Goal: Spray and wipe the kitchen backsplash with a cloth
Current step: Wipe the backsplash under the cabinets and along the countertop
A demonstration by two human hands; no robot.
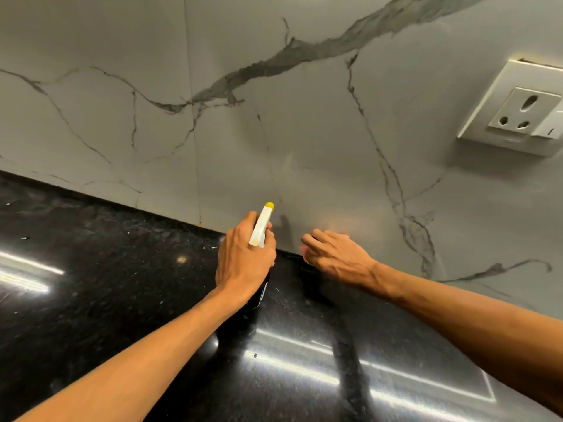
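My left hand is closed around a spray bottle that has a white trigger head, a yellow nozzle tip and a dark body. The nozzle points at the grey marble-veined backsplash, just above the counter joint. My right hand is slightly blurred, with loosely spread fingers against the bottom of the backsplash to the right of the bottle. No cloth shows clearly. A small dark shape sits under the right palm at the counter edge, and I cannot tell what it is.
The black polished stone counter runs under both forearms and reflects strip lights. A white wall socket is mounted on the backsplash at the upper right. A vertical tile joint runs down the wall left of the bottle.
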